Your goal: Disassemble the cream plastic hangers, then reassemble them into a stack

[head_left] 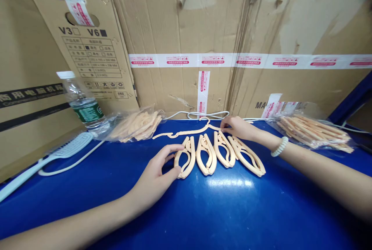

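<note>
Several folded beige plastic hangers stand side by side in a row on the blue table. The leftmost folded hanger (191, 158) is between the thumb and fingers of my left hand (161, 168), still on the table. Just behind the row lies an unfolded hanger (193, 130), its hook pointing away from me. The closed fingers of my right hand (236, 128) are on its right arm, which my hand partly covers. Below that hand is the rightmost folded hanger (247, 161), tilted outward.
A clear bag of hangers (136, 124) lies at left, another bag of hangers (315, 130) at right. A water bottle (85, 107) and a pale blue hairbrush (72, 145) sit on the left. A white cable (203, 113) runs along cardboard boxes (180, 21) at the back.
</note>
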{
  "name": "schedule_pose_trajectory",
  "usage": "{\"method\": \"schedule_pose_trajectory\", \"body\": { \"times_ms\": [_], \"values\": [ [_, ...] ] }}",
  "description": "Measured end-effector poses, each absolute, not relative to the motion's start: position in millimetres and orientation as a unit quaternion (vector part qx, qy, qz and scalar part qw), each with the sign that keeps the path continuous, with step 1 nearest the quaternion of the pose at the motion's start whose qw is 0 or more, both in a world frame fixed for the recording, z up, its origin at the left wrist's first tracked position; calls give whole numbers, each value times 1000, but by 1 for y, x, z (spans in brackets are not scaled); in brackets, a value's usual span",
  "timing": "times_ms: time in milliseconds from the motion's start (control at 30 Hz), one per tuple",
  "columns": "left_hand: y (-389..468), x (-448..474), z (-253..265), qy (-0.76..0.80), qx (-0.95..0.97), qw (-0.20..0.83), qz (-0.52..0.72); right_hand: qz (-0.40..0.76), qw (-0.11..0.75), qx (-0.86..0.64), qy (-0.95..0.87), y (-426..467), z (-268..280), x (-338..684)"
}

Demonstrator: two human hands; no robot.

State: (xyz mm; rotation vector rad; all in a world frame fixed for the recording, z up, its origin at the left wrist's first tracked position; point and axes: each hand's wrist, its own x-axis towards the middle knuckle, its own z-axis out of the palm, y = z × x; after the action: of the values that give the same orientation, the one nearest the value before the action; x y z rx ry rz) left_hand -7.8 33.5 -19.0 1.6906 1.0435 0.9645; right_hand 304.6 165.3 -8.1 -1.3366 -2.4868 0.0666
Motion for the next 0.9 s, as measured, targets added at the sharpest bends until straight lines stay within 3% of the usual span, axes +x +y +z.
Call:
{"method": "schedule_pose_trajectory", "body": {
  "times_ms": [367, 600, 900],
  "values": [
    [32, -9, -18, 422, 672, 444, 417, 23, 217, -497, -840, 134, 21, 309],
    [37, -11, -17, 439, 631, 449, 455, -21, 319, -499, -805, 69, 40, 320],
    [28, -6, -12, 448, 499, 547, 501, -102, 328, -442, -828, 15, 8, 300]
  ]
}}
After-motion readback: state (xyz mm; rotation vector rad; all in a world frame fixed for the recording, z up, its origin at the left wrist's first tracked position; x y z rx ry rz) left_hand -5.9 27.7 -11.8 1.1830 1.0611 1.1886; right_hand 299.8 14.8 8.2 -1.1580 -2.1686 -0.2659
